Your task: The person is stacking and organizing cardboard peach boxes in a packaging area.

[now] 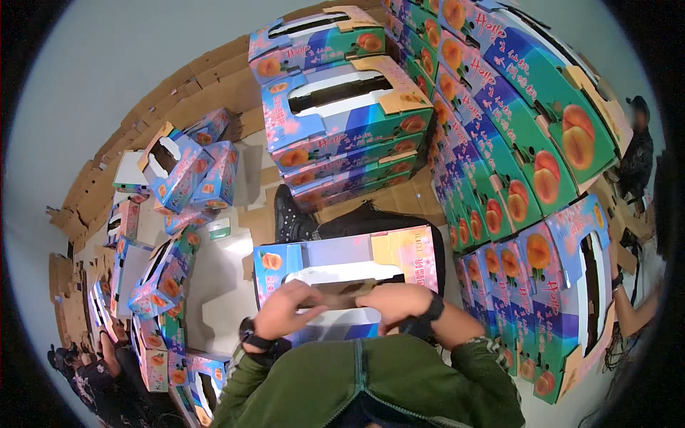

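A peach-printed carton (332,251) in blue, pink and white sits in front of me, between my legs. Its long handle opening faces up, with a white edge and brown board inside. My left hand (289,311) is over the left end of the opening, its thumb and fingers apart with brown board behind them. On the right end, my right hand (399,302) has its fingers curled round the edge of the opening; part of its grip is hidden. Dark bands circle both wrists.
Tall stacks of similar cartons (499,143) rise at the right, with more (349,107) straight ahead. Loose cartons (178,171) lie in a heap at the left. Brown cardboard sheets (200,85) line the wall. Other people (635,157) are at the far right and lower left.
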`<state>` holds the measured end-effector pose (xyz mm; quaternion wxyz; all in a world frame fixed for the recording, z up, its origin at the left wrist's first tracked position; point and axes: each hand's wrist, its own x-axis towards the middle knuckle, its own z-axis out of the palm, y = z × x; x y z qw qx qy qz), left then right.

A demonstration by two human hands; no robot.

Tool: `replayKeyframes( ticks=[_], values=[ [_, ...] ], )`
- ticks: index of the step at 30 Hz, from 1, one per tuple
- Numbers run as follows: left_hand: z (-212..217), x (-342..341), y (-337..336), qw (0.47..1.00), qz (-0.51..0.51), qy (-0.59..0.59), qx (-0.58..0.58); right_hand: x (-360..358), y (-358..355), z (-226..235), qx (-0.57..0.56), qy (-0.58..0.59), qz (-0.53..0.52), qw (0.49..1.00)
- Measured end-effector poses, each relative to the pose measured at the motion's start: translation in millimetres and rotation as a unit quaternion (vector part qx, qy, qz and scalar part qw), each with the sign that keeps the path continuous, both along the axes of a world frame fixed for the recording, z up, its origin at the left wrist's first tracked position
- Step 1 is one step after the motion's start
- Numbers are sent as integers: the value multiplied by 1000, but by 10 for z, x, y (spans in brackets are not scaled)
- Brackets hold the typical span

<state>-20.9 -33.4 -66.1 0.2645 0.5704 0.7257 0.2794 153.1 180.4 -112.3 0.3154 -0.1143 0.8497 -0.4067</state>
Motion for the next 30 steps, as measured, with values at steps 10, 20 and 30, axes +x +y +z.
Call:
replayKeyframes(
  ticks=[10,20,30],
  values=[
    [-971,-525,-1391,905,273,-299,-129,1354,684,-61,5,171,-660,732],
    [-956,21,-1253,813,280,-508,48,1473,-31,-356,-313,126,-627,702],
    [-271,-820,-297,859,216,-287,364,439,1398,239,-359,386,-626,574]
  ],
)
